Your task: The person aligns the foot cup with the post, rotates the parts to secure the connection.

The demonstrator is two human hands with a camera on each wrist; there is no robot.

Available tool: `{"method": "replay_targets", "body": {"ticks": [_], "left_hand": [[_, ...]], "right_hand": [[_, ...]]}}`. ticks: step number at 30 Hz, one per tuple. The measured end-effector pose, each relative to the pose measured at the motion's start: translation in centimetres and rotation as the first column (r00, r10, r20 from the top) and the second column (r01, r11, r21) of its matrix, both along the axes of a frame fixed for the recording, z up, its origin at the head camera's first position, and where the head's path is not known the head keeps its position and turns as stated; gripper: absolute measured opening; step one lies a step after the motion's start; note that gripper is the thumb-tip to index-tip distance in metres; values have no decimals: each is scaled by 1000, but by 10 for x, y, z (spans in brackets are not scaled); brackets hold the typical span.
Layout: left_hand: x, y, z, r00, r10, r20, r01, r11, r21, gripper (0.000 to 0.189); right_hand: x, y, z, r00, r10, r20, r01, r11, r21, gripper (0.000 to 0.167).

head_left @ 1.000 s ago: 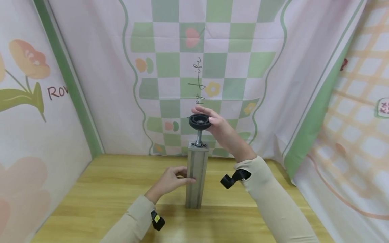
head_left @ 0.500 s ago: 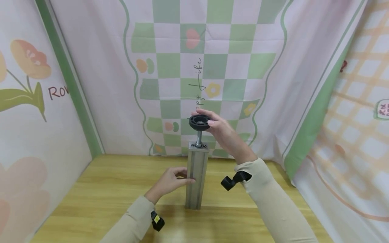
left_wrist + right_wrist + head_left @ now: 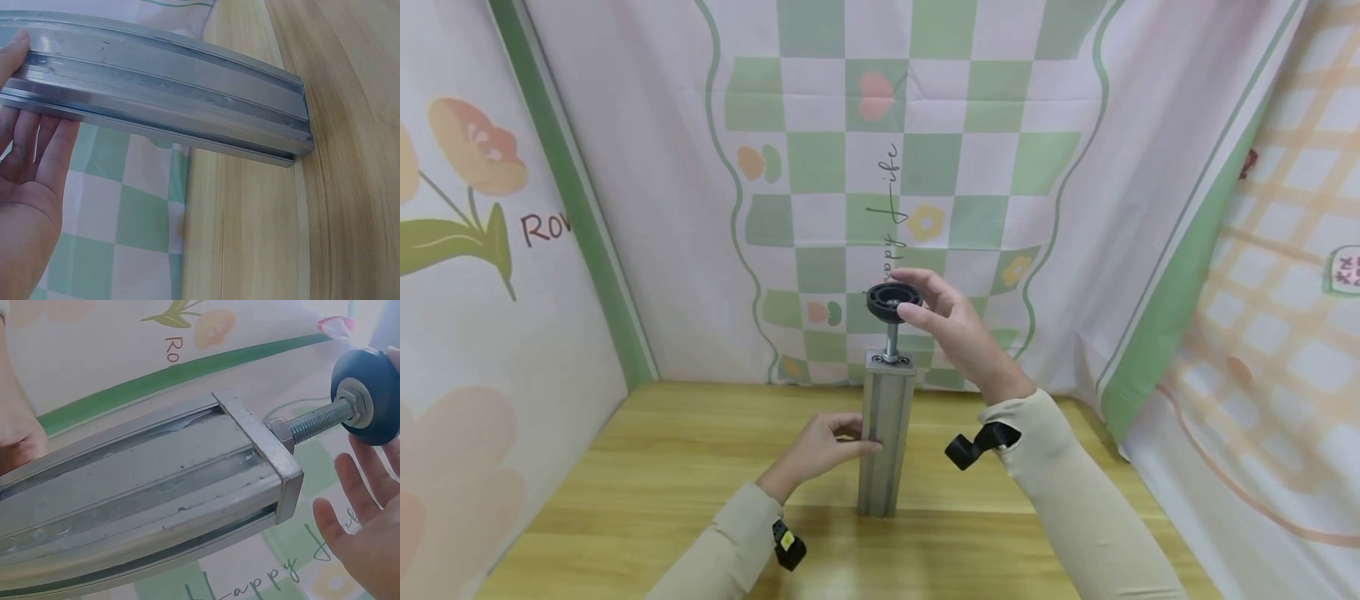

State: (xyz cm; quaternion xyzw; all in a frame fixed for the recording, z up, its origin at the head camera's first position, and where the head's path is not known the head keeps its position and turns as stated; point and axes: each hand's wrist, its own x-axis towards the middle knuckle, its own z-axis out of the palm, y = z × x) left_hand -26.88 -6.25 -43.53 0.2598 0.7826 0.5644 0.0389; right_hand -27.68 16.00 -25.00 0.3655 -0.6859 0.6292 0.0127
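An aluminium extrusion profile (image 3: 883, 467) stands upright on the wooden table (image 3: 700, 467). At its top is an end plate (image 3: 262, 444) with a threaded rod (image 3: 322, 420) and a nut (image 3: 281, 432); the rod carries a black round levelling foot (image 3: 880, 314). My left hand (image 3: 820, 450) grips the profile about halfway up, thumb on the near face and fingers behind, as the left wrist view also shows. With thumb and fingertips my right hand (image 3: 958, 337) pinches the foot's right rim. Other fingers spread below it in the right wrist view.
A checked curtain (image 3: 812, 158) hangs behind the table, with printed cloths (image 3: 460, 333) on the left and right (image 3: 1285, 333). Black wrist mounts (image 3: 981, 442) stick out from both sleeves.
My right thumb has moved from the foot's right edge to its near rim, and the fingers have turned a little around it. The left hand and the profile stay put.
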Motion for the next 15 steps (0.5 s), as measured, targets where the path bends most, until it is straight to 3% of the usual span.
{"method": "replay_targets", "body": {"ticks": [7, 15], "left_hand": [[0, 0, 0, 1000, -8, -10, 8, 1000, 4, 18], [0, 0, 1, 1000, -14, -1, 14, 1000, 10, 18]], "right_hand": [[6, -6, 4, 993, -114, -43, 116, 991, 58, 62], [5, -9, 5, 986, -151, -65, 155, 985, 72, 66]]}}
